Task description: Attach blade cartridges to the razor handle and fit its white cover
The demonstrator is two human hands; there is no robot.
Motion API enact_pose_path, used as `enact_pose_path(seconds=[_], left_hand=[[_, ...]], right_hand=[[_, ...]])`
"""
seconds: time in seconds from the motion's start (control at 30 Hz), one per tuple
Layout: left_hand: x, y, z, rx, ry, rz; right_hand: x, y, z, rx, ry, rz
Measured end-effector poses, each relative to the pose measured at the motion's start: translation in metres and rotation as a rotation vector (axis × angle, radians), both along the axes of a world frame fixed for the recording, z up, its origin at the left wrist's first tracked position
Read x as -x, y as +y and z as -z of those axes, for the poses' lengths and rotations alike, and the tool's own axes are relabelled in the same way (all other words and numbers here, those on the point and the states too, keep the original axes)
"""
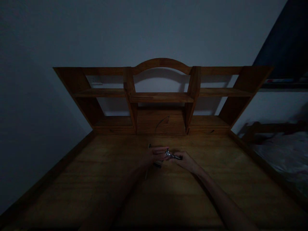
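The light is dim and small details are hard to read. My right hand (187, 162) pinches the dark handle end of a small tool with a shiny metal head (169, 154), held just above the desk. From the other side my left hand (155, 155) closes its fingers around the metal head, which partly covers it. Which kind of tool it is, I cannot make out. Beneath my left hand lies a small dark object (157, 165), mostly hidden by the palm. A thin pale strip (146, 174) shows beside my left wrist.
The wooden desk top (192, 199) spreads around both hands, with raised edges left and right. At its back stands a wooden shelf unit (161, 97) with open compartments and low drawers. Past the right edge is a bed with pale bedding (284, 154).
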State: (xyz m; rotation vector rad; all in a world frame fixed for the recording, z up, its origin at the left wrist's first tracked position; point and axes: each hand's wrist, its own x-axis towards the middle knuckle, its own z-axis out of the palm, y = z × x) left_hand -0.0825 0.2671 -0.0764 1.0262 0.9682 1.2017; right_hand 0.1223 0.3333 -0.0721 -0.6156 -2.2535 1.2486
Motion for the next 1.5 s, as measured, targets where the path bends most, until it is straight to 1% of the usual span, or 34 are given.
enact_pose_path(seconds=[0.07,0.1,0.27,0.4,0.6,0.7,0.9,1.17,1.4,1.5], left_hand=[[0.001,0.000,0.001,0.002,-0.003,0.006],[0.001,0.001,0.001,0.009,-0.007,0.013],[0.002,0.003,0.006,0.024,-0.019,-0.023],[0.000,0.002,0.005,0.005,-0.035,-0.011],[-0.002,0.001,0.002,-0.048,-0.023,0.009],[-0.002,0.003,0.004,-0.065,-0.003,-0.025],[0.002,0.007,0.010,-0.070,0.133,-0.077],[0.004,0.010,0.016,0.014,0.011,-0.072],[0.003,0.011,0.012,0.029,-0.008,-0.094],[0.002,0.010,0.009,0.041,-0.022,-0.109]], right_hand=[[0.001,-0.002,-0.001,-0.007,0.038,-0.045],[0.001,-0.004,-0.001,-0.023,0.050,-0.045],[0.002,-0.006,0.001,-0.151,0.021,0.045],[0.002,-0.006,0.001,-0.178,-0.001,0.054],[0.002,-0.005,0.000,-0.160,0.006,0.053],[0.002,-0.004,0.002,-0.158,-0.006,0.074],[0.002,-0.004,0.004,-0.187,-0.045,0.082],[0.004,-0.003,0.007,-0.164,-0.020,0.069],[0.004,-0.003,0.006,-0.124,-0.029,0.114],[0.005,-0.003,0.006,-0.094,-0.032,0.112]])
